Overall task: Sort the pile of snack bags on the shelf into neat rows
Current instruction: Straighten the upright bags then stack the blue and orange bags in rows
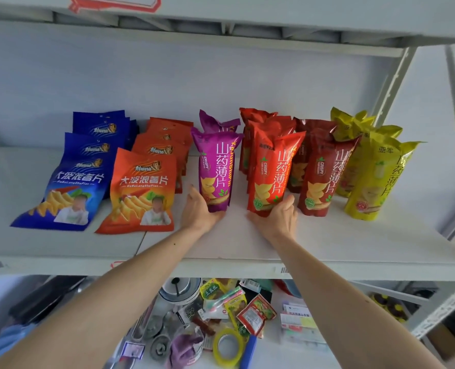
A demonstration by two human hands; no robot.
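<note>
Here, six colour rows stood on the white shelf [314,243]. Left hand [198,211] cupped the base of the front purple bag [215,169], grip holding its lower left side. Right hand [279,219] held the bottom of the front red bag [273,174]. Blue bags [71,182] and orange bags [143,187] lay flat at left; dark red bags [322,171] and yellow bags [372,177] stood upright at right.

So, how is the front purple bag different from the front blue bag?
The front purple bag is narrow and tall and stands upright; the front blue bag is wide and leans back on the bags behind it. The left hand holds the purple bag at its base; no hand touches the blue bag. Only one more purple bag is visible behind; the blue row looks longer. Both head a row of their own colour on the same shelf.
</note>
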